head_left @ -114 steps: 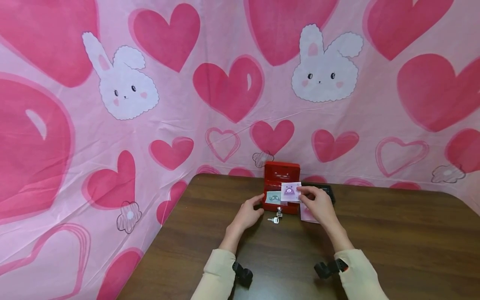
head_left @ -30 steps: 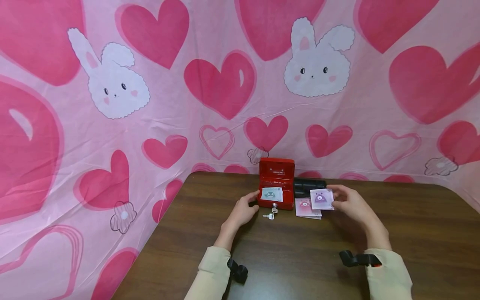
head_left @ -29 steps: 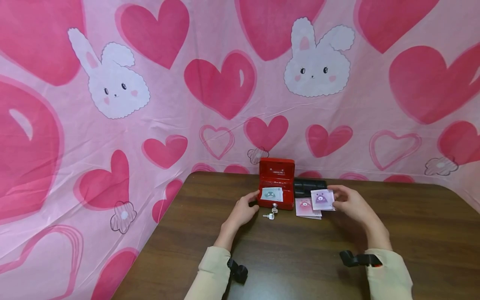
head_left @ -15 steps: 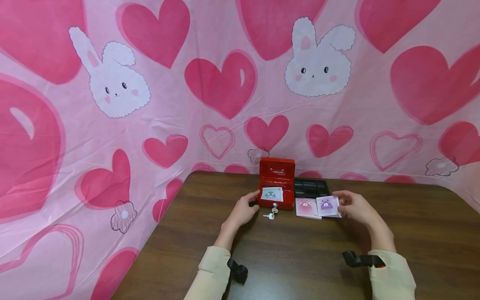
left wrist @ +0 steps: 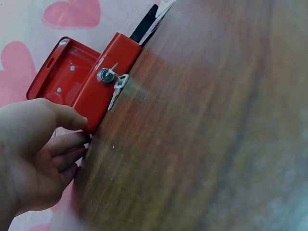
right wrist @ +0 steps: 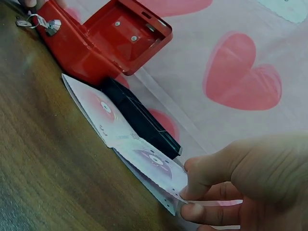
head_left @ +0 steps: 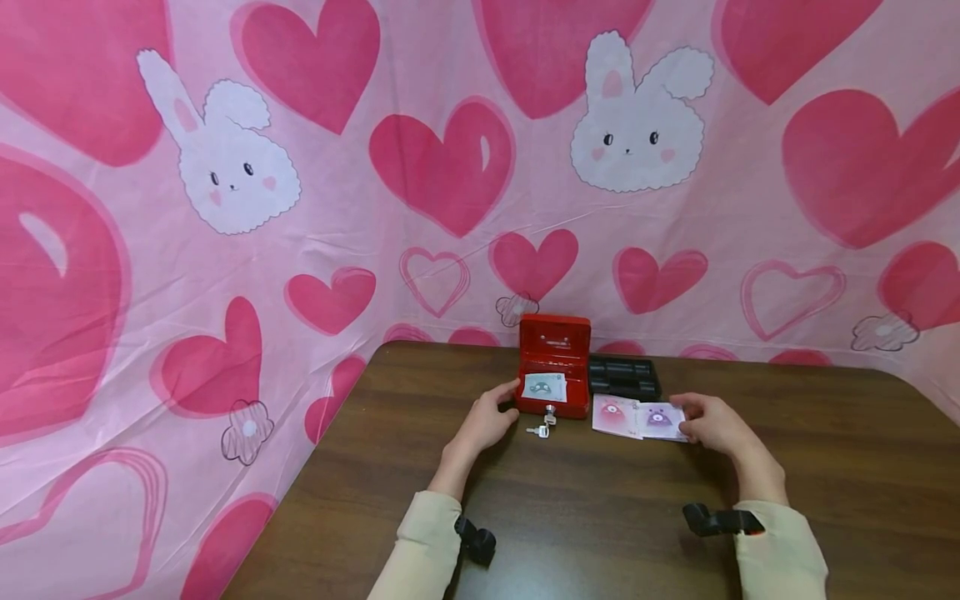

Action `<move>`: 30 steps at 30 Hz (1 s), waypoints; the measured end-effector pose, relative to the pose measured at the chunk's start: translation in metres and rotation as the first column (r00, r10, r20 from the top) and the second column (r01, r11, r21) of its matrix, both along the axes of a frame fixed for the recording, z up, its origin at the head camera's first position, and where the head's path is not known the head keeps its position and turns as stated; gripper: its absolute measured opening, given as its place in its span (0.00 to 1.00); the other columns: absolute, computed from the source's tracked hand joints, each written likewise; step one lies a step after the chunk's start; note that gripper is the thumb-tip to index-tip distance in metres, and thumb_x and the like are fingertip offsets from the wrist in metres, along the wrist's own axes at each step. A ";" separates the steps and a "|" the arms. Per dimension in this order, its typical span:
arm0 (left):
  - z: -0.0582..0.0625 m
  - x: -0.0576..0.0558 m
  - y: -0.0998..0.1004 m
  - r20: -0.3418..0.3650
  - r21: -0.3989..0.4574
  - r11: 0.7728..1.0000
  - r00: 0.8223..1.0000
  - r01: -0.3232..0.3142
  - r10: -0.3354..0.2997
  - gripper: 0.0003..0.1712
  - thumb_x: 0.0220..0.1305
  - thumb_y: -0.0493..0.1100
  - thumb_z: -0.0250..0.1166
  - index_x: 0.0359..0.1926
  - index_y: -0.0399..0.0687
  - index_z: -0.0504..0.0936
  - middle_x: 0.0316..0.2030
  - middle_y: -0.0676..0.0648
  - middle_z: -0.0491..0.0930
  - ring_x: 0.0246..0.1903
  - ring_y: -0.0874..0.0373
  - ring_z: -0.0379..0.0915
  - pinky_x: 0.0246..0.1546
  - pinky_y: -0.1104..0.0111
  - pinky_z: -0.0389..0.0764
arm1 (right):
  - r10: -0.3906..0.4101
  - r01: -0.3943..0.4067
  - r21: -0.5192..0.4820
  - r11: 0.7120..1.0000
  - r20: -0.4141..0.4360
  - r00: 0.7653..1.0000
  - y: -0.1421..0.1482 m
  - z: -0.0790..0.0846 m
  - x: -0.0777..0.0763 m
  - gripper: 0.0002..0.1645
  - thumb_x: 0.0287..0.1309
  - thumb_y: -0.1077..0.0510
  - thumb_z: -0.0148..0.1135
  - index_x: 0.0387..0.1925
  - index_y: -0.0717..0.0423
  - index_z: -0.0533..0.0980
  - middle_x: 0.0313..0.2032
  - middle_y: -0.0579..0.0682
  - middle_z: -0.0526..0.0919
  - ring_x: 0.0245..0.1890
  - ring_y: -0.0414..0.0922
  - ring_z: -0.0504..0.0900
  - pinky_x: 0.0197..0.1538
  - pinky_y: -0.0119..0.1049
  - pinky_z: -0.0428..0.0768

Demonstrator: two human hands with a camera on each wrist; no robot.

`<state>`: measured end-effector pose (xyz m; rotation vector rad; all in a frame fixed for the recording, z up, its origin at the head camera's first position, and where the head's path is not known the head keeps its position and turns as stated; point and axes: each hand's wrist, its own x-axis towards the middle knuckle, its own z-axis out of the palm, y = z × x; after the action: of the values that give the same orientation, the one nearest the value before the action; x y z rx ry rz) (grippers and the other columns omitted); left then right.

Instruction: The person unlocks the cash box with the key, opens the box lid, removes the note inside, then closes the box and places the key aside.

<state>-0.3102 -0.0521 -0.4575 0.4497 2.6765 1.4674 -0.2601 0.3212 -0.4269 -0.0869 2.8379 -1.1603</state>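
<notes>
A small red cash box [head_left: 554, 405] stands with its lid up, a green play banknote [head_left: 544, 387] lying inside. My left hand [head_left: 487, 418] grips the box's left front corner, thumb on the front and fingers at the side, as the left wrist view shows. My right hand [head_left: 711, 422] pinches the right end of some purple play banknotes [head_left: 660, 420] low at the table. Their left end meets pink play banknotes [head_left: 617, 415] in front of a black tray [head_left: 624, 377]. In the right wrist view the purple notes [right wrist: 153, 163] tilt slightly, thumb above and fingers below.
Keys [head_left: 540, 431] hang from the lock on the box's front. The brown wooden table [head_left: 577, 517] reaches back to a pink cloth [head_left: 450, 75] printed with hearts and rabbits. Black wrist cameras sit at both sleeves.
My right hand has carried the purple play banknotes from over the cash box to the right, then lowered them beside the pink ones. My left hand stays at the box.
</notes>
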 end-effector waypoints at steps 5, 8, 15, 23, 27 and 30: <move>-0.001 -0.001 0.000 0.004 -0.010 1.000 1.000 -0.001 0.001 0.32 0.69 0.41 0.60 0.72 0.52 0.68 0.66 0.41 0.73 0.68 0.46 0.66 0.68 0.45 0.65 | -0.010 0.012 0.053 0.999 -0.021 1.000 0.001 -0.002 -0.002 0.29 0.55 0.66 0.59 0.58 0.75 0.70 0.30 0.55 0.75 0.25 0.45 0.74 0.30 0.36 0.72; -0.001 -0.001 0.001 0.006 -0.012 1.000 1.000 -0.001 0.001 0.32 0.69 0.41 0.60 0.72 0.53 0.67 0.66 0.41 0.73 0.68 0.46 0.66 0.68 0.44 0.65 | -0.015 0.016 0.070 0.997 -0.023 1.000 0.002 -0.003 -0.003 0.28 0.55 0.67 0.59 0.58 0.75 0.70 0.31 0.57 0.76 0.25 0.45 0.74 0.31 0.36 0.73; -0.001 -0.001 0.001 0.012 -0.004 1.000 1.000 -0.002 0.003 0.32 0.69 0.40 0.60 0.73 0.53 0.67 0.67 0.42 0.73 0.68 0.46 0.66 0.68 0.44 0.65 | -0.007 0.008 0.092 0.996 -0.012 1.000 0.003 0.002 -0.004 0.29 0.57 0.65 0.59 0.60 0.74 0.69 0.38 0.66 0.77 0.31 0.49 0.76 0.34 0.38 0.76; 0.001 -0.001 0.002 0.010 0.002 1.000 1.000 -0.001 0.001 0.32 0.69 0.40 0.60 0.72 0.53 0.68 0.66 0.41 0.73 0.68 0.45 0.67 0.68 0.44 0.65 | -0.011 0.025 0.129 0.991 -0.105 0.994 0.000 0.008 -0.003 0.26 0.60 0.62 0.59 0.59 0.71 0.72 0.46 0.72 0.78 0.43 0.60 0.76 0.46 0.56 0.78; 0.001 -0.001 0.002 0.008 0.005 1.000 1.000 -0.007 0.007 0.31 0.69 0.40 0.60 0.72 0.53 0.68 0.66 0.41 0.73 0.68 0.46 0.67 0.69 0.45 0.65 | -0.016 0.040 0.136 0.990 -0.173 0.985 -0.007 0.010 -0.003 0.24 0.61 0.62 0.59 0.57 0.71 0.73 0.45 0.70 0.79 0.43 0.60 0.77 0.45 0.55 0.78; 0.000 -0.001 0.002 0.003 0.002 1.000 1.000 -0.008 0.008 0.31 0.69 0.40 0.60 0.72 0.52 0.68 0.66 0.41 0.74 0.68 0.46 0.67 0.69 0.45 0.65 | -0.019 0.049 0.133 0.990 -0.219 0.976 -0.016 0.013 -0.005 0.23 0.60 0.62 0.59 0.55 0.70 0.75 0.43 0.68 0.80 0.41 0.58 0.78 0.45 0.54 0.77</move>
<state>-0.3112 -0.0501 -0.4570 0.4373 2.6784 1.4719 -0.2650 0.3057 -0.4140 -0.1673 3.1139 -1.0139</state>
